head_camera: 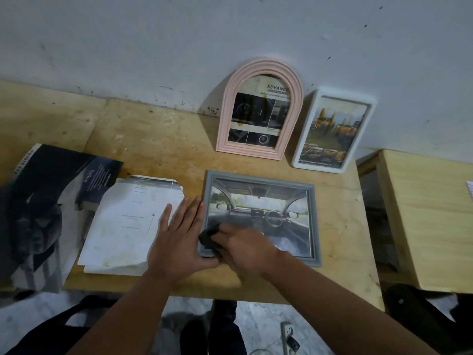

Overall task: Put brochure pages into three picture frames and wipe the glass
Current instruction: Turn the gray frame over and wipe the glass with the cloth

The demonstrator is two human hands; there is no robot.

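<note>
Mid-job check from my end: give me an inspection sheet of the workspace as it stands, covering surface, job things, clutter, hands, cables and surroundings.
Surface: wooden table, stained and scuffed.
Job's things: grey frame lies flat with a car-interior page inside; pink arched frame and white frame lean on the wall, both filled.
Clutter: loose white pages and a dark brochure at the left.
Hands: left hand lies flat, fingers straight, against the grey frame's left edge; right hand holds a dark cloth on the glass.
Cables: power strip and cord on the floor.
Surroundings: marked grey wall; second wooden surface at the right.
</note>
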